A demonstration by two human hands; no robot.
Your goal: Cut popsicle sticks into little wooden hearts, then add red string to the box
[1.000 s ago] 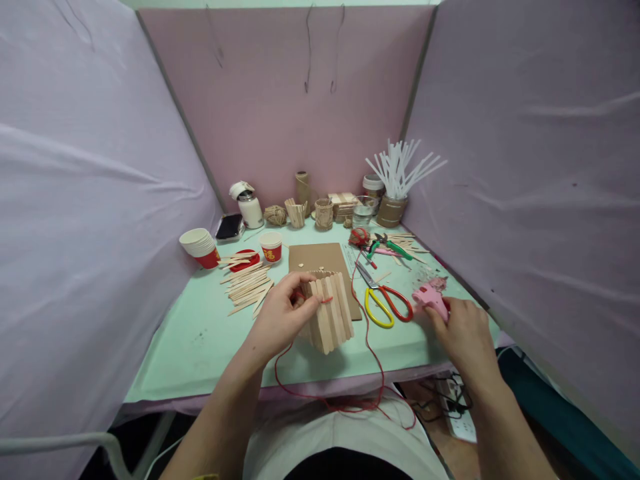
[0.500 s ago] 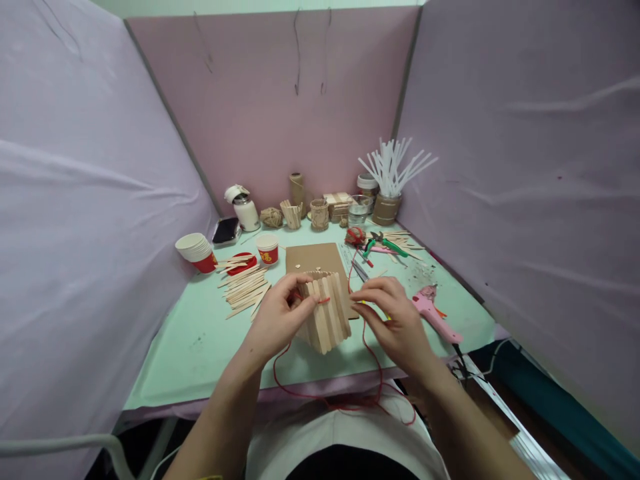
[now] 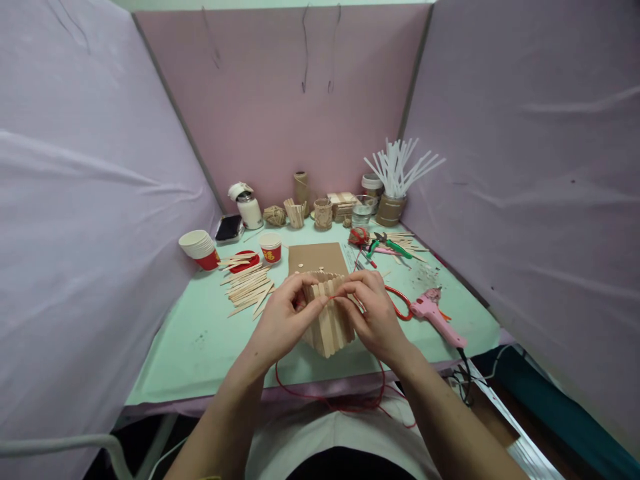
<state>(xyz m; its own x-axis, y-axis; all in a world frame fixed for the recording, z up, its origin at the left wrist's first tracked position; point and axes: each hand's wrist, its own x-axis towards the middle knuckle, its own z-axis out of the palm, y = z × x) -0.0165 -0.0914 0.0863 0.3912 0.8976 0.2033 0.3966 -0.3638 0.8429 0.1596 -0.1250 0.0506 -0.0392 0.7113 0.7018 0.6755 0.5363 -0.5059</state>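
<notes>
A container made of upright wooden craft sticks [image 3: 329, 330] is held tilted over the near part of the table. My left hand [image 3: 286, 313] grips its left side, fingers at the rim and thumb on the front face. Against the same face, my right hand [image 3: 369, 310] is closed in a pinch on red string at the left thumb tip. More of the red string [image 3: 300, 395] hangs in a loop below the container and lies across my lap. The container's far side is hidden by its front and my hands.
Loose craft sticks [image 3: 247, 290] lie to the left, near paper cups [image 3: 271, 248]. A pink glue gun [image 3: 440, 320] and red-handled scissors [image 3: 400, 303] rest at right. Behind are a cardboard sheet [image 3: 315, 257], green pliers [image 3: 397, 248] and a ball of red string [image 3: 359, 235].
My right hand has moved left, from beside the container onto its front face next to my left thumb. The red scissor handle, formerly behind that hand, now shows.
</notes>
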